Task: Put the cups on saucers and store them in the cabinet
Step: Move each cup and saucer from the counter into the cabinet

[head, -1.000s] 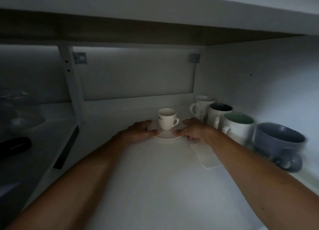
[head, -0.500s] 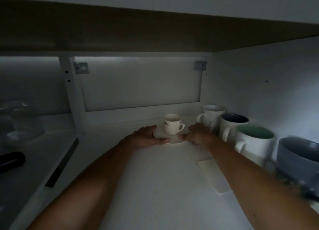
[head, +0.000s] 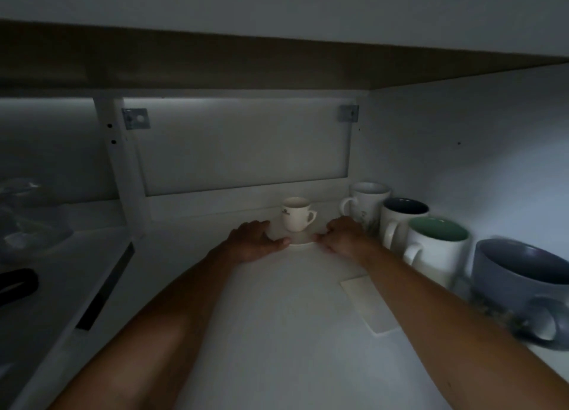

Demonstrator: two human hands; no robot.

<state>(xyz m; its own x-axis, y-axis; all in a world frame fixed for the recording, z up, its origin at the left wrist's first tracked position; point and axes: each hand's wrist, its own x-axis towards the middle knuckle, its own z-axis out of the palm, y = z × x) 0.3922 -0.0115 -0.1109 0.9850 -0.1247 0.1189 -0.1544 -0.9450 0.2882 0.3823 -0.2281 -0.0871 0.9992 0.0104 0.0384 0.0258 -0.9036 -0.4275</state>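
Cup [head: 295,214] stands upright on its saucer [head: 300,239] deep on the cabinet shelf [head: 277,332], just beyond and between our fingers. Our left hand [head: 254,240] lies palm down, thumb pressed to the saucer's left rim; our right hand [head: 341,235] mirrors it, fingers curled at the right rim. Both forearms reach straight in. Mugs [head: 400,221] line up right of our right fingers.
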